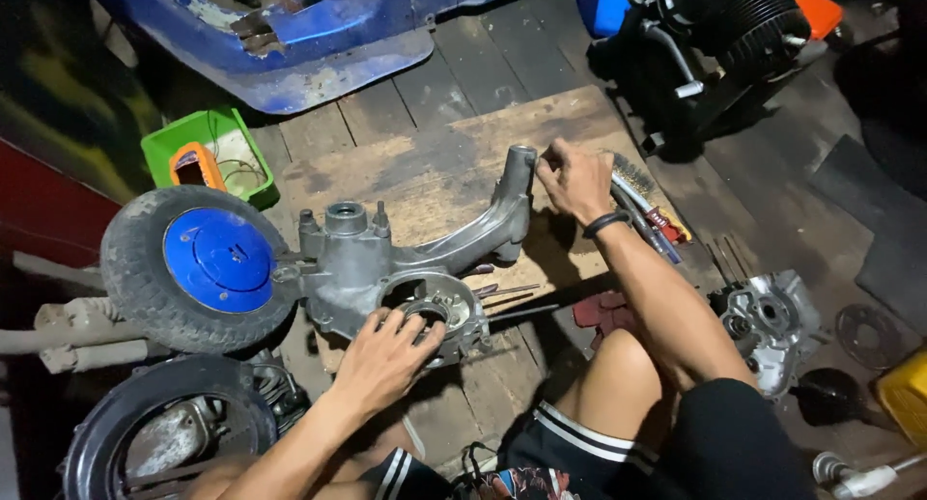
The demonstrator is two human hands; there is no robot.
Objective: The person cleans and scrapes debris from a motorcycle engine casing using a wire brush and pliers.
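Note:
A grey metal engine casing with a long swing arm (386, 254) lies on a plywood board (435, 172). A small wheel with a blue hub (198, 266) is attached at its left end. My left hand (386, 355) rests flat on the casing's round opening, fingers spread. My right hand (576, 179) is closed around a small tool at the upper end of the arm. What kind of tool it is, I cannot make out.
A wire brush and other tools (647, 210) lie right of the board. A second casing half (772, 321) sits at right. A green tray (208, 152) is at back left, a blue scooter body (309, 37) behind, and another tyre (164, 428) at front left.

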